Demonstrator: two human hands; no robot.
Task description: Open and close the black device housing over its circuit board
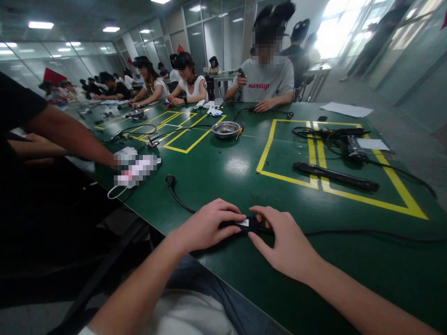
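Note:
A small black box point(252, 224) with a white label sits in line on a black power cable, low over the green table's near edge. My left hand point(209, 222) grips its left part between thumb and fingers. At its right end, the thumb and fingers of my right hand point(279, 232) curve around the box where the cable comes out. To the left, the cable ends in a black plug point(170, 180) lying on the table. The cable's other run point(370, 232) stretches away to the right. My palms hide part of the box and cable.
Yellow tape frames mark the green table point(223, 186). A black tube-shaped tool point(335, 177) and a corded black tool point(355, 150) lie at right. A metal bowl point(226, 129) stands ahead. At left, a co-worker's arm point(77, 132) reaches to a white power strip point(138, 171).

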